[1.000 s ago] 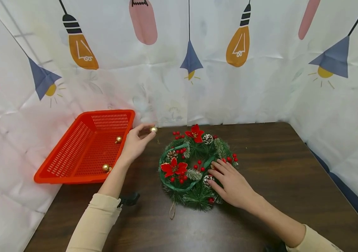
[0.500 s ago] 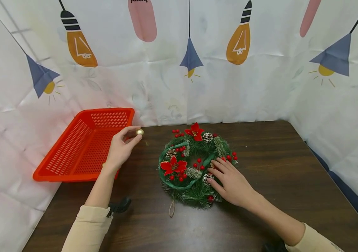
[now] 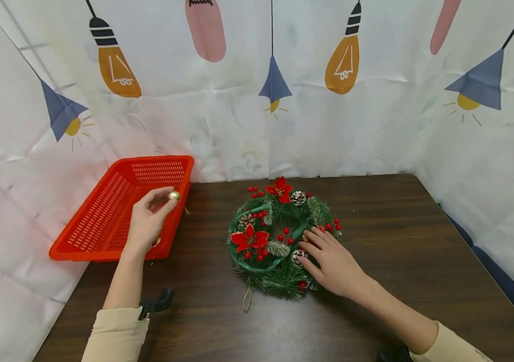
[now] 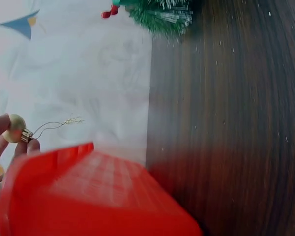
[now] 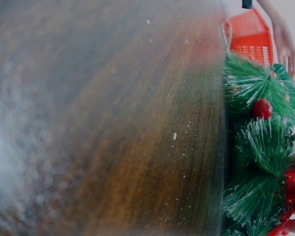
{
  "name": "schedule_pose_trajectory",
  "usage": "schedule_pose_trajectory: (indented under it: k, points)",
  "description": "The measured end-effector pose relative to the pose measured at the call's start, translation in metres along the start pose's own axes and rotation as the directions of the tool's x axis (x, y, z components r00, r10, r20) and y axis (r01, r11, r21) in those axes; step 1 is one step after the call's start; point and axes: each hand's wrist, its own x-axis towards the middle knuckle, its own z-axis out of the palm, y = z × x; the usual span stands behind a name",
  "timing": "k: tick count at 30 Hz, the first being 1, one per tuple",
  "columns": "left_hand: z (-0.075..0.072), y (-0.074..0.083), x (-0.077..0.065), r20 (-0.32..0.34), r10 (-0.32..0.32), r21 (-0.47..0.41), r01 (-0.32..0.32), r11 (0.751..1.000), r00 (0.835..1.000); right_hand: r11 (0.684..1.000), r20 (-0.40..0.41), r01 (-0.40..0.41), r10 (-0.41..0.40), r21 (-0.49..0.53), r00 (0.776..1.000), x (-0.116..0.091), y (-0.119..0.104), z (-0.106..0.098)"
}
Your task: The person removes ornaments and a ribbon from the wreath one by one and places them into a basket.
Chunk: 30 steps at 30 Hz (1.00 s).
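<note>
In the head view my left hand pinches a small gold bauble between thumb and fingertips, above the right side of the red plastic basket. A looped gold cord hangs from the bauble's cap in the left wrist view, where the bauble shows close up. At the middle of the table lies a green Christmas wreath with red poinsettias, berries and frosted pine cones. My right hand rests on its right side, fingers spread and gently bent. Another gold bauble in the basket is mostly hidden behind my left hand.
The dark wooden table extends right of the wreath and in front of it. Behind it hangs a white curtain printed with lamps and bulbs. A twine loop sticks out from the wreath's front edge.
My left hand has carried the gold bauble leftward from beside the wreath to over the basket. The right hand and the wreath have stayed in place.
</note>
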Motion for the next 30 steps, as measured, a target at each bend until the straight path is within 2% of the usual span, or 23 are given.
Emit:
schedule_pose_trajectory:
  k: [13,21,30]
  points:
    - [-0.037,-0.022,-0.007,-0.022,-0.093,0.140,0.095,0.986,0.995,1.000,-0.003,0.005,-0.005,-0.005,1.000,0.000,0.000,0.000]
    - [-0.047,-0.021,-0.010,0.000,-0.123,0.255,0.119,0.960,0.992,1.000,-0.001,0.000,0.000,0.001,1.000,0.000,-0.001,0.000]
    - [-0.053,-0.021,-0.011,0.022,-0.146,0.319,0.131,0.939,0.989,1.000,0.001,-0.004,0.004,-0.004,1.000,0.000,-0.001,0.000]
